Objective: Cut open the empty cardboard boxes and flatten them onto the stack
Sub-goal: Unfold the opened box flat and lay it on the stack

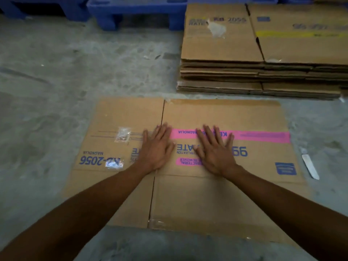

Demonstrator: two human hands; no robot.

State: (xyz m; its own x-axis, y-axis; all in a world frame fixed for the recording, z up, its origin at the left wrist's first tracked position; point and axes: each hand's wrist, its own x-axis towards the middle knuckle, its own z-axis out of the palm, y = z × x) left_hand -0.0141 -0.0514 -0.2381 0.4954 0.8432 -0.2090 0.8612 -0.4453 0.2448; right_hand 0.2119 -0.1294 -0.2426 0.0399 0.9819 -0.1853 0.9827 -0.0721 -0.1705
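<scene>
A flattened cardboard box (207, 200) with a pink stripe and blue print lies on the concrete floor in front of me. My left hand (157, 147) presses flat on it near its middle crease, fingers spread. My right hand (216, 149) lies flat beside it on the pink stripe, also with fingers apart. Neither hand holds anything. A knife (309, 165) with a bare metal blade rests on the floor just off the box's right edge. The stack of flattened boxes (263, 72) sits beyond the box to the upper right.
Blue plastic pallets (135, 10) stand along the far edge, left of the stack. Bare grey concrete floor (75, 72) stretches to the left. Scraps of tape and torn labels cling to the box and to the stack's top sheet.
</scene>
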